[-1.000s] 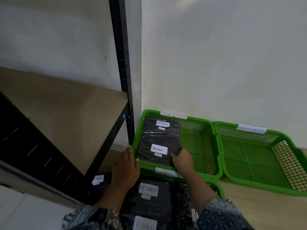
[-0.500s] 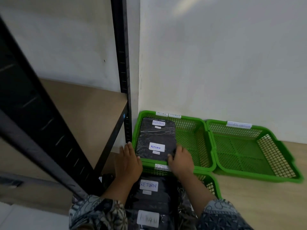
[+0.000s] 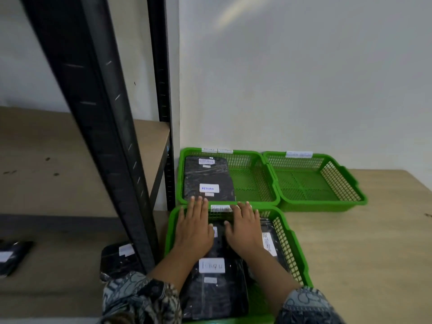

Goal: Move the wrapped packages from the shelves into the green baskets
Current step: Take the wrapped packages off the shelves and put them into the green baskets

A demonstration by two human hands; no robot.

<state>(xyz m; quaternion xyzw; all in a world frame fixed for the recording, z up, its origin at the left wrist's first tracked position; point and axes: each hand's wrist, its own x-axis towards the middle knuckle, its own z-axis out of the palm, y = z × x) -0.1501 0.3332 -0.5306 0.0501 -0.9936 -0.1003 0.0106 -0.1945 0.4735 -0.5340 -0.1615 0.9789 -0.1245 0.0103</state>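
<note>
**While your hands lie flat and empty, packages wait on the shelf**

Since neither hand holds anything, start there. Your left hand and right hand lie side by side, palms down and fingers straight. They are over the black packed bundles in the closest basket. Whether your palms press on the wrapping or hover just above it cannot be told. Your left fingertips reach past that basket's far rim.

Just beyond your fingertips, the second basket holds labelled packages along its left side, with open mesh to their right. Further right, well apart from your right hand, the third basket shows only its green mesh floor.

Left of your left wrist, on the lower shelf, the near shelf package lies beside the black upright. The far shelf package sits further left, at the edge of view.

By this showing you are partway through. Two baskets have packages in them, and at least two packages have yet to come off the shelf. The one by your left wrist looks the easiest to reach next.
</note>
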